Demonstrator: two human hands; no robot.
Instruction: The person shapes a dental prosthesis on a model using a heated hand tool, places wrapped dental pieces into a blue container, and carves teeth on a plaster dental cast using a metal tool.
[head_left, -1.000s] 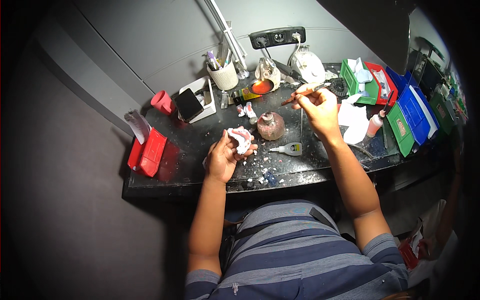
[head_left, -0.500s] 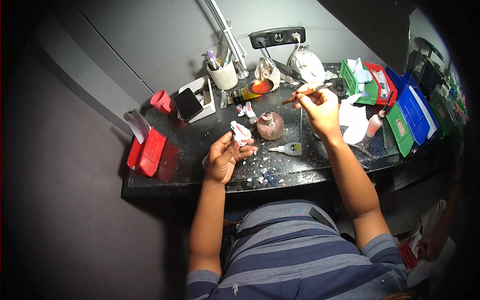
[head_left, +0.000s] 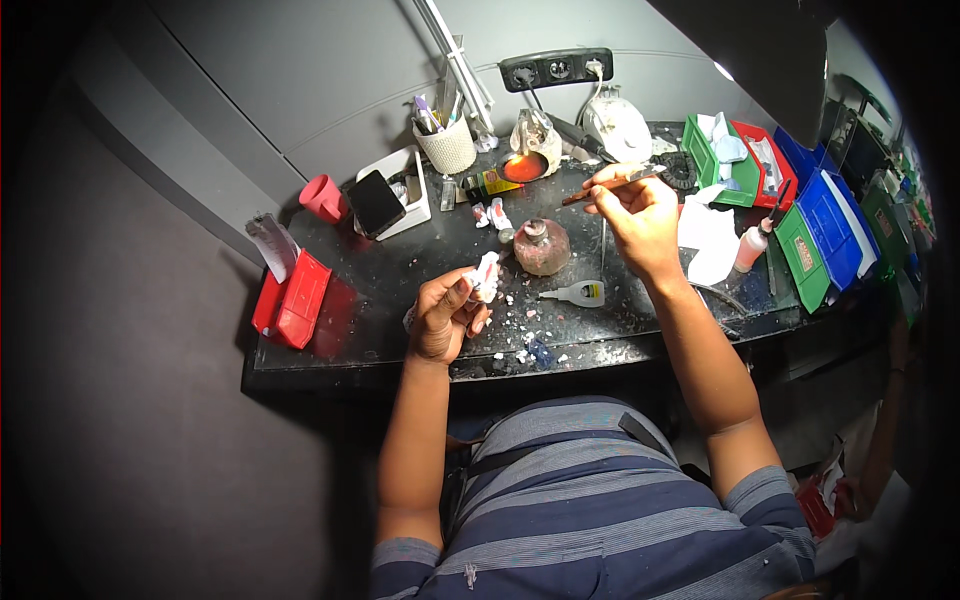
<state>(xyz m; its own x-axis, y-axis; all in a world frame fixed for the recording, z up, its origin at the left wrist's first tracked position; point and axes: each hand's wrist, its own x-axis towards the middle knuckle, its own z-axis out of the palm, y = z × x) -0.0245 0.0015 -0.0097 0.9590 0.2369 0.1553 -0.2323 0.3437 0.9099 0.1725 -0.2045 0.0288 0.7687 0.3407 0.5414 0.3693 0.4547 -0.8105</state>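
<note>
In my left hand [head_left: 441, 312] is a small white plaster dental cast [head_left: 486, 278] with reddish-pink patches, gripped between thumb and curled fingers above the bench. My right hand [head_left: 640, 222] is raised farther back and pinches a slim carving tool [head_left: 612, 187] with a brownish handle; its tip points left. Between the two hands stands a round, pinkish spirit burner [head_left: 541, 249]. Behind it, a dark round dish [head_left: 525, 167] holds glowing orange-red material. Two more white-and-pink cast pieces [head_left: 491, 215] lie left of the burner.
A white plastic bottle [head_left: 580, 293] lies near the front among crumbs. Red bins [head_left: 300, 305], a pink mug [head_left: 323, 199], a phone [head_left: 376, 207] on a white tray and a pen cup [head_left: 446, 148] stand left. On the right are coloured bins [head_left: 830, 225] and a pink-filled bottle [head_left: 750, 248].
My left hand has turned the dental cast, and its fingers have curled in closer around it. My right hand with the carving tool has stayed almost still.
</note>
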